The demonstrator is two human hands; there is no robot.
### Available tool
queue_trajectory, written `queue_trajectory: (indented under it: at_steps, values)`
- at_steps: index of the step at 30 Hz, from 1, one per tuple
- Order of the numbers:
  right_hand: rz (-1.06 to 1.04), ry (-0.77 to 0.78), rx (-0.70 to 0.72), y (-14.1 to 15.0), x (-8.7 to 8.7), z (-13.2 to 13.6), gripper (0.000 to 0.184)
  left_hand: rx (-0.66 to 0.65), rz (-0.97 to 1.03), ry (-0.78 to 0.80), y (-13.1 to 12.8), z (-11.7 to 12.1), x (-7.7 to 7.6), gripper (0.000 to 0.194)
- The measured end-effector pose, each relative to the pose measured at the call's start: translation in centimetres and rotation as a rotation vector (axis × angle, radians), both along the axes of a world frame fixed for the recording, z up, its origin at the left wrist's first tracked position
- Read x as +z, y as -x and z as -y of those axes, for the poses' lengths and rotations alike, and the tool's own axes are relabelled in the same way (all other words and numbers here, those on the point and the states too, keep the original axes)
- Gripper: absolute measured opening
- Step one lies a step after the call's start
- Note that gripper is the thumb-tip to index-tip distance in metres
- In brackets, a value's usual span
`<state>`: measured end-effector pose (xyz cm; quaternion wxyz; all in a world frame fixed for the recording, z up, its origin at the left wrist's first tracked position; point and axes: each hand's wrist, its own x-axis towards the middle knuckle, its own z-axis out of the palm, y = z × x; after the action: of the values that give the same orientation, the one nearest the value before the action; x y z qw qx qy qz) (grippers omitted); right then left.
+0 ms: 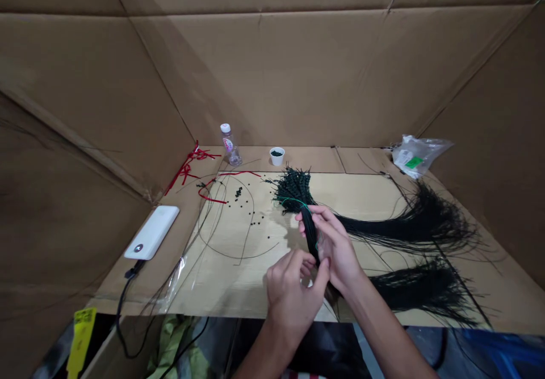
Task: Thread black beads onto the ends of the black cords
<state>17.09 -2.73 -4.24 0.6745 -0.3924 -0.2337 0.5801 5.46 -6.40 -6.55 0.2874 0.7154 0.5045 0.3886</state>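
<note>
A bundle of dark strands [310, 234] stands tilted over the board, held in both my hands. Its thick dark green head of knotted or beaded ends [293, 187] points away from me, and a thin green thread [293, 200] runs around it. My right hand [338, 248] is closed around the bundle just below the thread. Lower down, my left hand [293, 288] pinches at the bundle with thumb and fingers; the fingertips are partly hidden. Long black strands [395, 228] trail off to the right, and a second fan of black strands [421, 288] lies nearer, past my right forearm.
Small black beads [238, 192] lie scattered on the board [230, 294], near loose thin wires and red ribbon [187, 169]. At the back stand a clear bottle [230, 145] and a white cup [277, 156]. A plastic bag [417, 154] sits right; a white power bank [152, 232] with cable, left.
</note>
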Motion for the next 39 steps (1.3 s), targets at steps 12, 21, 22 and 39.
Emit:
queue_trajectory:
  at_steps: [12, 21, 22, 39]
  values:
    - [0.031, -0.033, -0.035, 0.0, -0.1, -0.4, 0.029, -0.042, -0.004, 0.085, 0.8, 0.1, 0.4, 0.027]
    - [0.062, -0.046, -0.076, 0.2, -0.3, -0.8, 0.031, -0.133, 0.219, 0.348, 1.6, -0.1, 1.8, 0.038]
    - [0.064, -0.046, -0.077, 0.2, -0.3, -0.8, 0.031, -0.149, 0.218, 0.356, 1.6, -0.1, 1.8, 0.038]
    - [0.100, -0.121, -0.088, -0.2, 0.7, -1.1, 0.033, -0.341, -0.436, 0.232, 0.3, 1.1, 1.9, 0.018]
